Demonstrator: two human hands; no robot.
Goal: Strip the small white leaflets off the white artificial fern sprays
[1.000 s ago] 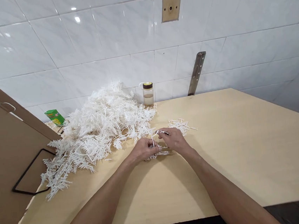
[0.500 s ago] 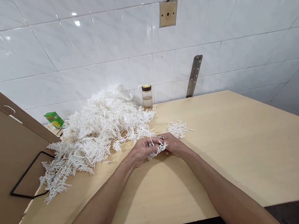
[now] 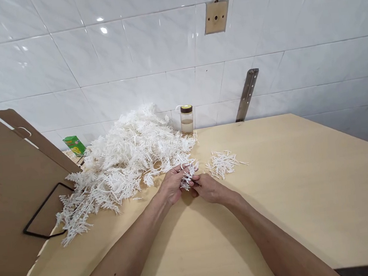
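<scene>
My left hand (image 3: 173, 185) is closed around a white plastic sprig (image 3: 189, 175) with many fine branching tips. From the other side, my right hand (image 3: 208, 188) is closed in a pinch against the sprig's right edge. A small dark sliver shows at its fingertips, too little to name. Just beyond the left hand rises a big heap of the same white sprigs (image 3: 133, 147), spreading to the left. Beside and behind the right hand lies a small pile of short white pieces (image 3: 223, 163).
A bottle (image 3: 187, 121) with a dark lid stands behind the heap, against the tiled wall. To the left are an open cardboard box (image 3: 15, 180), a black wire frame (image 3: 43, 211) and a small green carton (image 3: 74, 145). A metal bracket (image 3: 247, 95) leans on the wall above the pale tabletop (image 3: 306, 187).
The hands have drawn slightly apart, and the sprig now stands more upright and in fuller view in the left hand. The whole scene has shifted a little rightward.
</scene>
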